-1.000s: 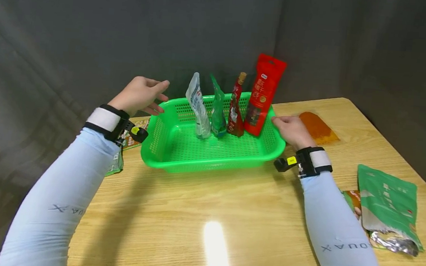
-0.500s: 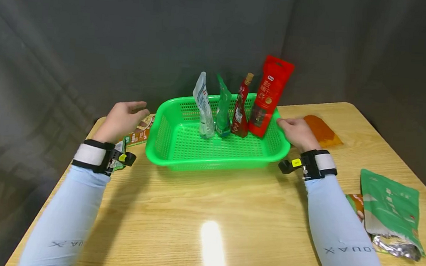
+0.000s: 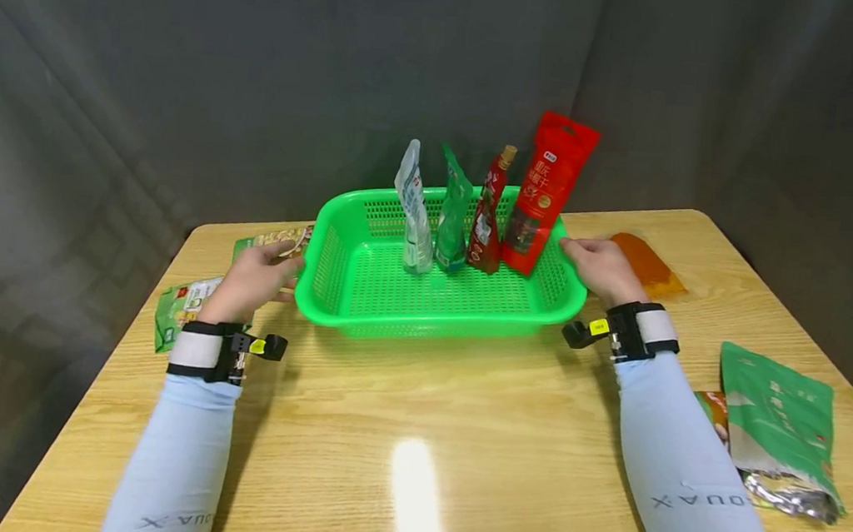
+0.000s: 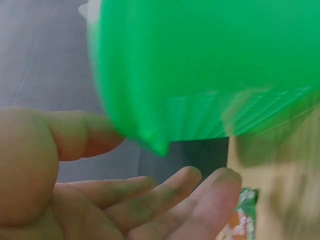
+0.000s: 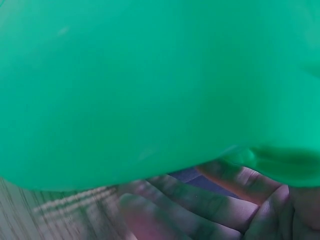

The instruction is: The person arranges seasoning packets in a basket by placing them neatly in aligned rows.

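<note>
A green plastic basket (image 3: pixel 429 329) stands near the table's far edge. It holds a pale clear pouch (image 3: pixel 417 232), a green pouch (image 3: pixel 454 222), a dark red pouch (image 3: pixel 486 229) with a tan cap and a tall red packet (image 3: pixel 540 200), all in a row. My left hand (image 3: pixel 251 281) is at the basket's left end; in the left wrist view its thumb (image 4: pixel 85 135) meets the rim while the other fingers extend below, apart from it. At the right end my right hand (image 3: pixel 598 265) grips the rim, with fingers (image 5: pixel 200 200) beneath it in the right wrist view.
Green packets (image 3: pixel 186 301) lie left of the basket, partly behind the left hand. An orange packet (image 3: pixel 646 262) lies beyond the right hand. Nearer on the right, a green-and-silver pouch (image 3: pixel 779 419) overlaps another packet (image 3: pixel 716 406). A dark curtain (image 3: pixel 412 64) hangs behind the table.
My left hand has come down from above the basket's left rim to beside its left end. My right hand stays on the right rim. The whole view has shifted slightly.
</note>
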A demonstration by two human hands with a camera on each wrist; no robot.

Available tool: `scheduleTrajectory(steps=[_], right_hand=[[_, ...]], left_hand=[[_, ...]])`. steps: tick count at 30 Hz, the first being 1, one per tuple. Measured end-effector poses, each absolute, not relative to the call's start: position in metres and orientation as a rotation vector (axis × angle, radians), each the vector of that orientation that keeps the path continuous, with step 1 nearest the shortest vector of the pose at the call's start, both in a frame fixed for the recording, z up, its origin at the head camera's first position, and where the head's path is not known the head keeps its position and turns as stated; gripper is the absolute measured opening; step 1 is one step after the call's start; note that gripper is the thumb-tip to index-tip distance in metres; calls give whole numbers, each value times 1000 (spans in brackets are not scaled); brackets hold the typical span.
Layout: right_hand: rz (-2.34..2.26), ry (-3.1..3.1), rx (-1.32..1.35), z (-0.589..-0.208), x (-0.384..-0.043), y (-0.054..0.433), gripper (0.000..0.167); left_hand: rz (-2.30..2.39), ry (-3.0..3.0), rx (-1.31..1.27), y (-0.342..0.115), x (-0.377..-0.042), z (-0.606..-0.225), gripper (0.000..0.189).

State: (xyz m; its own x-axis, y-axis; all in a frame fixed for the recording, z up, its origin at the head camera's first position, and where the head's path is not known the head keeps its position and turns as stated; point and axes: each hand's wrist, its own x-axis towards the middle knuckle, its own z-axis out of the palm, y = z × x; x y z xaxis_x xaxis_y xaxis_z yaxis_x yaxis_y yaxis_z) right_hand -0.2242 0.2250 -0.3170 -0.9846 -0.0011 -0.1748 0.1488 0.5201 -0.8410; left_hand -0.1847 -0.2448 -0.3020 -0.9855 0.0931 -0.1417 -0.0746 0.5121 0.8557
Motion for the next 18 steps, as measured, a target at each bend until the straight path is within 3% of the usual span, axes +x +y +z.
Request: scheduleTrajectory(steps=[18], right_hand=[[-1431, 2601, 133, -316, -226, 224, 75]], left_hand=[[1400, 2642, 82, -219, -196, -323, 58]])
